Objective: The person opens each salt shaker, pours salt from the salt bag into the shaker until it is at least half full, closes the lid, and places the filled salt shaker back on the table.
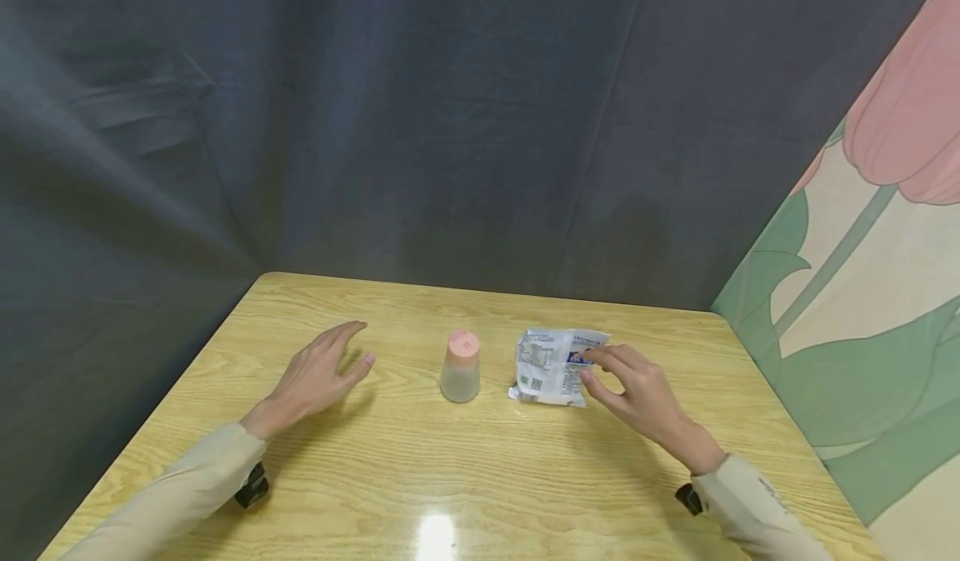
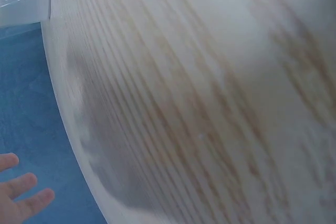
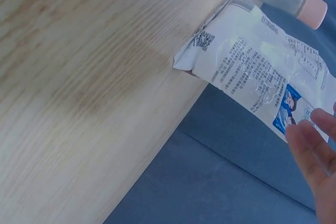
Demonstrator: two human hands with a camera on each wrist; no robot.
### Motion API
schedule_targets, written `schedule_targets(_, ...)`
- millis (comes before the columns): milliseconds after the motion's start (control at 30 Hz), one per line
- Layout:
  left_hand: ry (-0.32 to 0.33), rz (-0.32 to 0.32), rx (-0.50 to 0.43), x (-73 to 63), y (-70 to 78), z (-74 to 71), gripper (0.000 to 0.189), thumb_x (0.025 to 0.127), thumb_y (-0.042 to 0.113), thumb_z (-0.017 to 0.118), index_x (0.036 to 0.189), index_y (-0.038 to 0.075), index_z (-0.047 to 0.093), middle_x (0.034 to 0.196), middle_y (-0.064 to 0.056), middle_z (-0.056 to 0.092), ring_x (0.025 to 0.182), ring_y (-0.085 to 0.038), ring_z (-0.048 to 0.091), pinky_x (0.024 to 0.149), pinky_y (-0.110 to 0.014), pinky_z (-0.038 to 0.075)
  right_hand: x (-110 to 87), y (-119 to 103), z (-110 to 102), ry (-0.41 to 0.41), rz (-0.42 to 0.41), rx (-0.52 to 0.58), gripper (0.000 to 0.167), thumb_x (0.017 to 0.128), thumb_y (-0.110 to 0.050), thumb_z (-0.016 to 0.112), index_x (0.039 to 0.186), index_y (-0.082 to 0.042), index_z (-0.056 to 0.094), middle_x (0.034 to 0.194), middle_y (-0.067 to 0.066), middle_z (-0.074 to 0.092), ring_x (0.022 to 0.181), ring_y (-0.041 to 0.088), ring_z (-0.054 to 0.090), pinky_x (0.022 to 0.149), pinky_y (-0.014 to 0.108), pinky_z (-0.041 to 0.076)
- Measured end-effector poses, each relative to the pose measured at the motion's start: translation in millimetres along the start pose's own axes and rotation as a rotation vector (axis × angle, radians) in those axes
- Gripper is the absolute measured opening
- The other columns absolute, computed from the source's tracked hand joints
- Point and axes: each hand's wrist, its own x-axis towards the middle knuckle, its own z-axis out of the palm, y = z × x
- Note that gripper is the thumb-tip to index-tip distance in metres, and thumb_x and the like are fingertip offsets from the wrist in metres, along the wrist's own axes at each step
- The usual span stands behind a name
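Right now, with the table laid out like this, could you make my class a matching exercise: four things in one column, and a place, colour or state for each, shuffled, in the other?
Things:
1. bottle
2. packet
3. curtain
4. left hand

Descriptions:
A. hangs behind the table
B. above the table, holding nothing
C. pink on top, standing upright
D. white, covered in printing

Right pairs: 1-C, 2-D, 3-A, 4-B

Wood-grain table (image 1: 525,469), dark cloth (image 1: 450,127) behind, pink-tulip backdrop (image 1: 877,303) at right, small white glare (image 1: 437,538)
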Motion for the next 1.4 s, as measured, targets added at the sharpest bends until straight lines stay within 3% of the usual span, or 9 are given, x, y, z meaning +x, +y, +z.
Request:
schedule_targets(333, -0.009, -0.007, -0.014, 1.9, 2.5, 1.8, 0.064, 0.100, 0.050, 0.053, 0.149, 0.011, 0.042, 0.147, -0.016, 0.046, 0.130, -0.040, 0.046, 0.095, -0.061, 0.046, 7.2, -5, 3, -0.032, -0.011, 0.020, 0.038, 0.098, -0.038, 0.061, 0.104, -0.003, 0.074, 0.099, 0.006, 0.072, 0.086, 0.020, 0.066, 0.068, 0.036, 0.056)
schedule_targets(700, 0.008, 0.025, -0.015, 6.8, 7.2, 4.8, 0.062, 0.100, 0.049, 0.053, 0.147, 0.012, 0.043, 0.145, -0.016, 0.048, 0.128, -0.039, 0.049, 0.092, -0.059, 0.048, 14.7, -7, 6, -0.032, -0.056, 0.010, 0.045, 0.100, -0.044, 0.056, 0.104, -0.003, 0.073, 0.101, 0.005, 0.071, 0.091, 0.022, 0.068, 0.071, 0.040, 0.058)
schedule_targets(1000, 0.021, 0.033, -0.020, 7.1, 8.1, 7.2, 0.061, 0.099, 0.048, 0.054, 0.147, 0.010, 0.044, 0.144, -0.016, 0.049, 0.126, -0.040, 0.050, 0.089, -0.060, 0.050, 16.6, -10, 6, -0.058, -0.032, -0.004, 0.037, 0.096, -0.038, 0.066, 0.105, -0.003, 0.073, 0.106, 0.007, 0.071, 0.096, 0.025, 0.068, 0.076, 0.043, 0.058)
schedule_targets(1300, 0.014, 0.031, -0.021, 7.1, 9.7, 7.6, 0.061, 0.100, 0.048, 0.054, 0.146, 0.010, 0.045, 0.144, -0.016, 0.049, 0.125, -0.041, 0.051, 0.087, -0.059, 0.051, 18.5, -13, 10, -0.052, -0.066, 0.011, 0.044, 0.100, -0.042, 0.057, 0.104, -0.002, 0.073, 0.107, 0.009, 0.069, 0.092, 0.023, 0.068, 0.067, 0.035, 0.059)
schedule_targets(1400, 0.008, 0.027, -0.025, 6.0, 10.7, 7.1, 0.061, 0.100, 0.049, 0.054, 0.146, 0.010, 0.045, 0.144, -0.016, 0.049, 0.125, -0.041, 0.051, 0.086, -0.059, 0.051, 18.8, -14, 11, -0.052, -0.067, 0.017, 0.040, 0.099, -0.039, 0.060, 0.105, -0.001, 0.073, 0.108, 0.009, 0.069, 0.091, 0.023, 0.068, 0.067, 0.033, 0.059)
